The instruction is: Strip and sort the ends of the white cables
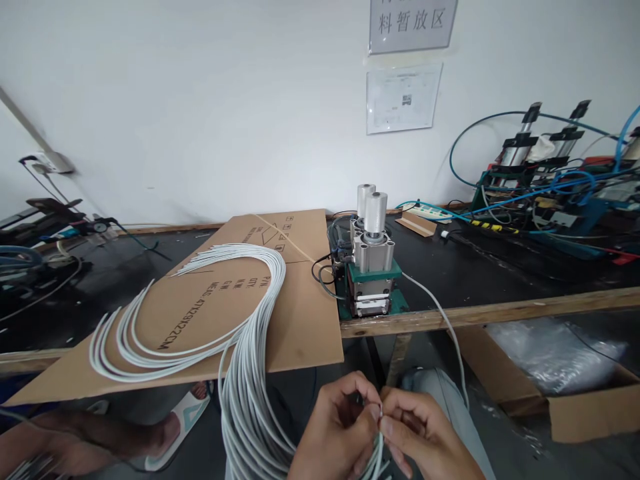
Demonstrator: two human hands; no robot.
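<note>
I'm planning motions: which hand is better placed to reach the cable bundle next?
Probably the left hand: it is nearer the bundle than the right hand, though both are busy at a cable.

Cardboard sheet (307,327) on black bench (500,273)

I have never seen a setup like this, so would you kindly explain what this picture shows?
This one picture comes from a camera worn on a person's head, looking forward and down. There is no robot: the bare left hand and right hand both pinch pale cable, though the exact grip is hard to see. A cardboard sheet lies on the black bench, overhanging its front edge, and a bundle of pale cables curves across it and hangs down. To the right stands a metal machine.
</note>
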